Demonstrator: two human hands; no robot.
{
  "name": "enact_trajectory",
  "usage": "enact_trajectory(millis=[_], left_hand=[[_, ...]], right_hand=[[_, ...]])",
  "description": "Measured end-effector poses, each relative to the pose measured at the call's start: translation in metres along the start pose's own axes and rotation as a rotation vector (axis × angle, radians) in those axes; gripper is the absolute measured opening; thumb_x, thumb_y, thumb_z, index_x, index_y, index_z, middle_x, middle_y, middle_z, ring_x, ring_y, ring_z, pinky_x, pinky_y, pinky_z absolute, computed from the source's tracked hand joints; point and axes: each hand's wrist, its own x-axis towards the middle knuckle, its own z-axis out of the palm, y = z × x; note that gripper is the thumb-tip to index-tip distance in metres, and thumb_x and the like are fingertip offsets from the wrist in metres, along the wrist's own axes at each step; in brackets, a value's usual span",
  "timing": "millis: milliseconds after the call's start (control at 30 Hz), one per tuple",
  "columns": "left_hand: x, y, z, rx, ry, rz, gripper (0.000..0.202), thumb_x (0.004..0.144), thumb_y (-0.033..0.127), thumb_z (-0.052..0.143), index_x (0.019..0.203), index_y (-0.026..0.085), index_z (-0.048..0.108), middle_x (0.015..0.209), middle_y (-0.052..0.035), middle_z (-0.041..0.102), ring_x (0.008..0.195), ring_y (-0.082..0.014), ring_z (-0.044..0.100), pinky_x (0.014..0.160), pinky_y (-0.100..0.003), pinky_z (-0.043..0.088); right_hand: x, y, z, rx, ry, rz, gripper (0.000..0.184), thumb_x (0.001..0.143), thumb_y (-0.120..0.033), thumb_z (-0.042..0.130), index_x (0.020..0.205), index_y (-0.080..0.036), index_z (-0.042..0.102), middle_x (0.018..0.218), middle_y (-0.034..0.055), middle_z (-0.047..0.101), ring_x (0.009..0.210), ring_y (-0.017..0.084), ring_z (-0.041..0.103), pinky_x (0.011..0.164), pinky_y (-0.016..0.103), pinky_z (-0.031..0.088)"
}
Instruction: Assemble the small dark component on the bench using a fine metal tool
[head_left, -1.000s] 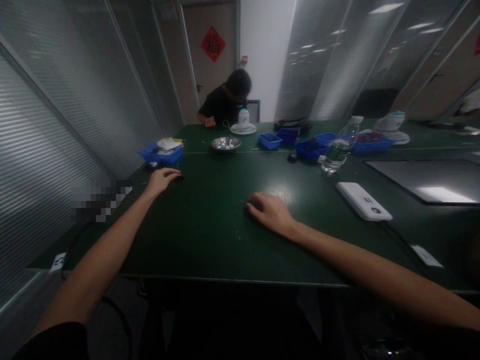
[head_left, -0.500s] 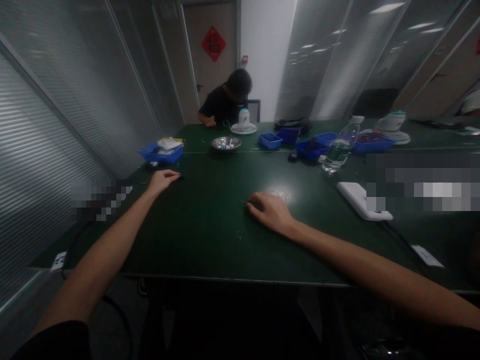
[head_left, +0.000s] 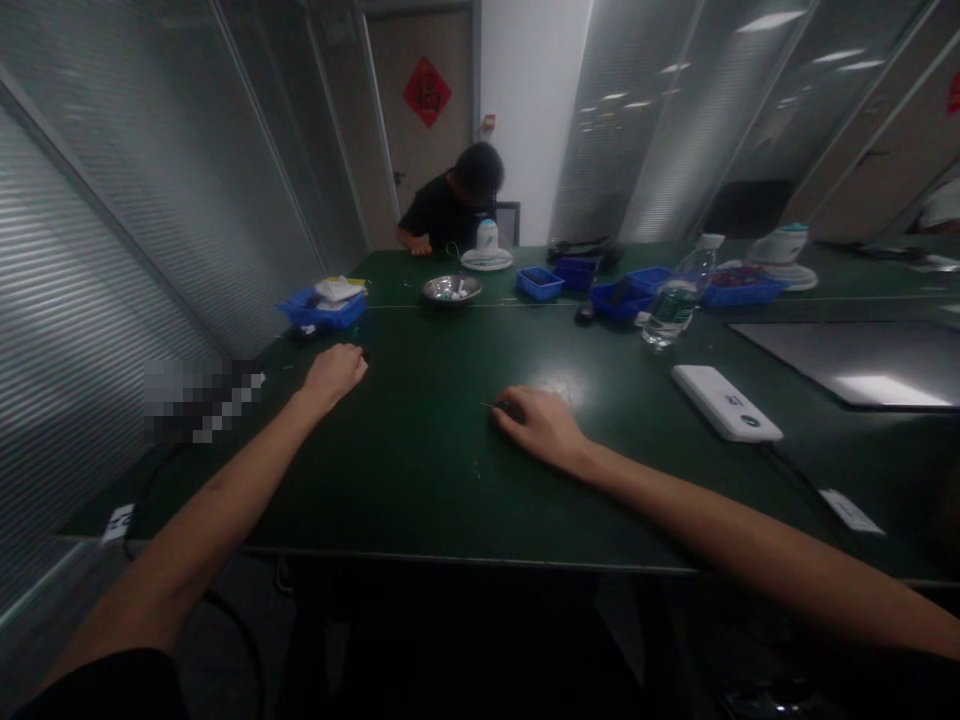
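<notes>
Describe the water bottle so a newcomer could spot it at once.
On the green table, look right of centre toward the far row of blue bins. The water bottle stands just right of them, leaning: the only clear plastic thing there, with a white cap.

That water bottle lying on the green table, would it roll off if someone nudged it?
Probably yes: the water bottle lies tilted on its side, round-bodied, on the smooth table. It looks partly filled, so likely light and wobbly. The blue bins beside it might stop it.

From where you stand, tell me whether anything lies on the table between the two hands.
Nothing visible does: only bare green table lies between the left hand and the right hand, which rests on a thin dark tool.
</notes>
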Motion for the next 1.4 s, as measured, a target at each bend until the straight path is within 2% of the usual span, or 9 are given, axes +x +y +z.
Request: enact_trajectory(millis=[167, 333, 433, 567, 667, 733, 1000, 1267, 1400], left_hand=[[-0.002, -0.009, -0.002, -0.086, 0.025, 0.015, 0.031, 0.098, 0.028, 0.05, 0.112, 0.014, 0.073, 0.113, -0.0169, 0.073, 0.103, -0.0317, 0.069, 0.09, -0.041, 0.054], [-0.004, -0.01, 0.002, -0.343, 0.101, 0.097, 0.027, 0.098, 0.033, 0.056, 0.111, 0.017, 0.074, 0.115, -0.0119, 0.074, 0.105, -0.0276, 0.069, 0.095, -0.042, 0.052], [-0.009, 0.02, -0.003, -0.596, 0.048, 0.26, 0.026, 0.099, 0.036, 0.058, 0.112, 0.02, 0.075, 0.113, -0.0081, 0.074, 0.104, -0.0242, 0.069, 0.093, -0.04, 0.053], [-0.022, 0.081, -0.018, -0.827, -0.054, 0.514, 0.023, 0.098, 0.035, 0.062, 0.111, 0.02, 0.075, 0.113, -0.0074, 0.072, 0.104, -0.0216, 0.067, 0.093, -0.038, 0.052], [-0.032, 0.116, -0.028, -0.908, -0.145, 0.581, 0.024, 0.097, 0.035, 0.065, 0.113, 0.019, 0.073, 0.11, -0.0076, 0.071, 0.096, -0.0197, 0.066, 0.085, -0.034, 0.052], [-0.036, 0.128, -0.032, -0.931, -0.191, 0.575, 0.025, 0.096, 0.035, 0.066, 0.113, 0.018, 0.072, 0.107, -0.0073, 0.07, 0.092, -0.0189, 0.065, 0.081, -0.032, 0.05], [-0.037, 0.133, -0.034, -1.006, -0.291, 0.51, 0.024, 0.098, 0.035, 0.064, 0.112, 0.018, 0.071, 0.098, -0.0051, 0.069, 0.087, -0.0183, 0.063, 0.078, -0.03, 0.047], [-0.04, 0.14, -0.036, -1.123, -0.402, 0.514, 0.024, 0.099, 0.033, 0.061, 0.116, 0.018, 0.071, 0.108, -0.0068, 0.072, 0.099, -0.0199, 0.066, 0.088, -0.033, 0.049], [-0.04, 0.142, -0.037, -1.103, -0.412, 0.527, 0.025, 0.098, 0.034, 0.063, 0.116, 0.019, 0.072, 0.107, -0.0071, 0.073, 0.096, -0.0205, 0.066, 0.085, -0.033, 0.049]], right_hand=[[0.001, 0.0, 0.0, 0.004, 0.002, -0.009, 0.029, 0.101, -0.041, 0.055, 0.116, -0.02, 0.068, 0.108, 0.0078, 0.072, 0.085, 0.02, 0.065, 0.07, 0.03, 0.047], [0.002, 0.002, 0.001, 0.0, 0.003, -0.02, 0.028, 0.1, -0.041, 0.056, 0.115, -0.02, 0.068, 0.106, 0.0074, 0.071, 0.083, 0.019, 0.064, 0.07, 0.031, 0.046], [0.002, 0.003, 0.002, 0.016, -0.003, -0.044, 0.029, 0.101, -0.042, 0.055, 0.117, -0.02, 0.067, 0.106, 0.007, 0.071, 0.082, 0.018, 0.064, 0.07, 0.031, 0.047], [0.001, 0.001, 0.001, 0.024, -0.011, -0.116, 0.028, 0.101, -0.04, 0.055, 0.118, -0.021, 0.066, 0.107, 0.0067, 0.07, 0.083, 0.018, 0.064, 0.072, 0.031, 0.047], [0.0, 0.0, 0.002, 0.012, -0.016, -0.158, 0.028, 0.102, -0.04, 0.054, 0.119, -0.021, 0.066, 0.107, 0.0071, 0.069, 0.083, 0.018, 0.064, 0.071, 0.03, 0.046], [0.001, 0.0, 0.002, 0.002, -0.022, -0.17, 0.028, 0.102, -0.04, 0.054, 0.118, -0.021, 0.066, 0.104, 0.0066, 0.069, 0.08, 0.017, 0.063, 0.07, 0.03, 0.046], [-0.001, 0.0, 0.002, 0.0, -0.009, -0.21, 0.029, 0.103, -0.04, 0.053, 0.12, -0.02, 0.065, 0.105, 0.0066, 0.068, 0.079, 0.017, 0.062, 0.069, 0.029, 0.045], [-0.002, -0.002, 0.002, -0.002, -0.01, -0.248, 0.029, 0.103, -0.039, 0.052, 0.121, -0.021, 0.065, 0.107, 0.0073, 0.068, 0.081, 0.017, 0.063, 0.071, 0.03, 0.047], [-0.003, -0.004, 0.001, -0.027, -0.038, -0.261, 0.031, 0.105, -0.041, 0.049, 0.123, -0.02, 0.064, 0.109, 0.0082, 0.067, 0.082, 0.018, 0.063, 0.07, 0.03, 0.047]])
